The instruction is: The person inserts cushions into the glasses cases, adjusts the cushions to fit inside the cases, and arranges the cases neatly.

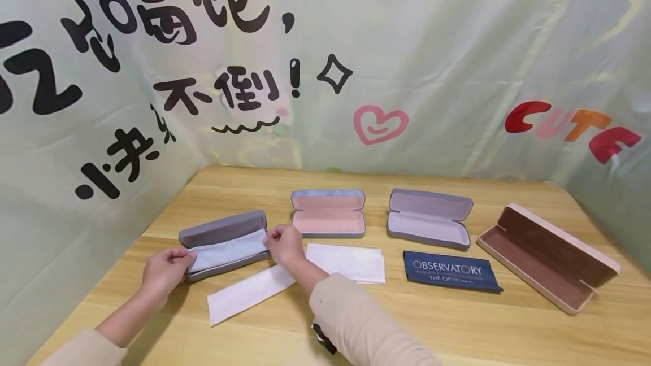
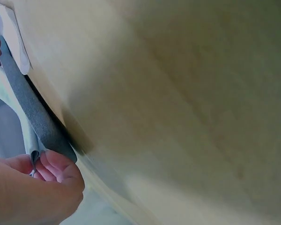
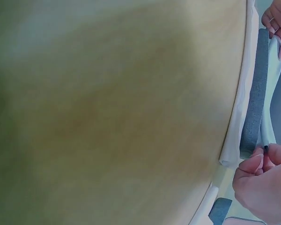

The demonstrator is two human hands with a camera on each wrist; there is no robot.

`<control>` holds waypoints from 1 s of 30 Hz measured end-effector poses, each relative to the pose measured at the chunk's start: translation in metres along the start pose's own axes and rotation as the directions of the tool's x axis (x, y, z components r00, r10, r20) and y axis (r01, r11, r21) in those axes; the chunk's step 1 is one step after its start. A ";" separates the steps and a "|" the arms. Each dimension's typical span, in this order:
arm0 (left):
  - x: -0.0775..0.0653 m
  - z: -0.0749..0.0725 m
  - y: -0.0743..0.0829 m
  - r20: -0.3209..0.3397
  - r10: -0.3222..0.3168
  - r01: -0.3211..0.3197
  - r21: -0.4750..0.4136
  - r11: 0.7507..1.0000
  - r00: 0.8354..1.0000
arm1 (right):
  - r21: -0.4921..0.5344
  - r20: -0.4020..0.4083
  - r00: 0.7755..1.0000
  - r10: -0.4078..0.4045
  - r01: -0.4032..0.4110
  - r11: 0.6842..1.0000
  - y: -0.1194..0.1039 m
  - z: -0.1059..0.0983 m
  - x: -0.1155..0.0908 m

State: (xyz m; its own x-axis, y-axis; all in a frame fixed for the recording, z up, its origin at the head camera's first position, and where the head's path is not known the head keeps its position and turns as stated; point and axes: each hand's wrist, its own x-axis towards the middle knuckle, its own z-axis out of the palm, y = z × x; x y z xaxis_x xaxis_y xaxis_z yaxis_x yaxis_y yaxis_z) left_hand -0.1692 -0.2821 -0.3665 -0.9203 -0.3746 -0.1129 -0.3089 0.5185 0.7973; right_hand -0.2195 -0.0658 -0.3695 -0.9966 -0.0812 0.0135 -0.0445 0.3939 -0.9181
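Observation:
A folded light blue cloth lies lengthwise in the open grey glasses case at the left of the table. My left hand pinches the cloth's left end between thumb and fingers, at the case's left end. At the other end, my right hand pinches the cloth's right corner. In the left wrist view, the folded cloth edge shows between the thumb and fingers of the left hand. The right wrist view has the cloth stretched between both hands along the case's front wall.
Two white folded cloths, one slanting and one flat, lie near my right forearm. Three more open cases stand behind and right: pink-lined, lilac-lined and brown-lined. A navy printed cloth lies before them.

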 end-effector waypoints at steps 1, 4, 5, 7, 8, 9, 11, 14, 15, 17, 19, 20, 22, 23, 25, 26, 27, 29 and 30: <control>0.001 0.000 0.000 -0.001 0.000 0.000 0.004 1.000 1.000 | 0.000 -0.005 1.000 0.003 -0.003 1.000 0.000 0.001 0.000; 0.002 -0.001 -0.002 0.000 -0.003 0.003 0.026 1.000 1.000 | -0.013 -0.014 1.000 0.016 -0.016 1.000 0.001 0.003 0.002; 0.002 -0.001 -0.003 0.004 -0.005 0.005 0.032 0.999 1.000 | -0.018 -0.015 1.000 0.021 -0.021 1.000 0.001 0.003 0.002; 0.002 -0.002 -0.004 0.012 -0.008 0.008 0.034 0.999 1.000 | -0.032 -0.024 1.000 0.020 -0.020 0.999 0.002 0.004 0.003; 0.003 -0.003 -0.005 0.015 -0.011 0.010 0.036 0.999 1.000 | -0.037 -0.027 0.999 0.023 -0.024 0.999 0.002 0.005 0.003; 0.003 -0.003 -0.005 0.017 -0.011 0.010 0.036 0.999 1.000 | -0.040 -0.032 0.999 0.026 -0.028 0.999 0.002 0.005 0.004; 0.004 -0.004 -0.006 0.020 -0.013 0.012 0.040 0.999 1.000 | -0.051 -0.044 0.999 0.031 -0.033 0.998 0.002 0.006 0.004; 0.005 -0.004 -0.006 0.021 -0.005 0.004 0.060 0.998 1.000 | -0.066 -0.060 0.997 0.049 -0.053 0.996 0.002 0.006 0.006; 0.006 -0.004 -0.006 0.020 -0.003 0.001 0.070 0.998 1.000 | -0.075 -0.064 0.997 0.051 -0.056 0.996 0.002 0.007 0.006; 0.007 -0.004 -0.006 0.023 0.007 -0.009 0.091 0.996 1.000 | -0.087 -0.071 0.996 0.056 -0.062 0.994 0.001 0.007 0.007; 0.008 -0.004 -0.005 0.024 0.016 -0.018 0.110 0.994 1.000 | -0.096 -0.073 0.996 0.060 -0.067 0.993 0.002 0.008 0.007; 0.008 -0.004 -0.005 0.024 0.020 -0.023 0.121 0.992 1.000 | -0.101 -0.072 0.996 0.059 -0.066 0.993 0.002 0.008 0.007; 0.008 -0.005 -0.005 0.023 0.028 -0.031 0.137 0.990 0.999 | -0.109 -0.070 0.996 0.060 -0.067 0.992 0.002 0.009 0.007; 0.008 -0.005 -0.005 0.023 0.030 -0.033 0.145 0.989 0.999 | -0.112 -0.068 0.996 0.062 -0.070 0.991 0.002 0.009 0.007; 0.008 -0.006 -0.005 0.026 0.033 -0.037 0.158 0.987 0.999 | -0.122 -0.066 0.996 0.068 -0.076 0.990 0.002 0.009 0.007; 0.009 -0.006 -0.005 0.027 0.037 -0.041 0.162 0.986 0.999 | -0.130 -0.065 0.995 0.072 -0.080 0.988 0.001 0.009 0.007; 0.009 -0.006 -0.005 0.027 0.040 -0.044 0.164 0.985 0.999 | -0.137 -0.065 0.995 0.079 -0.087 0.987 0.001 0.009 0.007; 0.010 -0.005 -0.005 0.028 0.042 -0.046 0.165 0.985 0.999 | -0.147 -0.068 0.994 0.090 -0.100 0.984 0.001 0.008 0.008; 0.010 -0.005 -0.005 0.027 0.038 -0.042 0.161 0.986 0.999 | -0.153 -0.069 0.993 0.094 -0.104 0.983 0.002 0.007 0.008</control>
State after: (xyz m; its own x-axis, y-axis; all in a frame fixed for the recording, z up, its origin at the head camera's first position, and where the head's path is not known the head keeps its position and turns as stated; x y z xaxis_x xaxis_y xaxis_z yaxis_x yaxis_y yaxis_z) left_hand -0.1757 -0.2927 -0.3687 -0.9375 -0.3338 -0.0982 -0.3046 0.6510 0.6952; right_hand -0.2271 -0.0726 -0.3740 -0.9988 0.0195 -0.0459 0.0492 0.5360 -0.8428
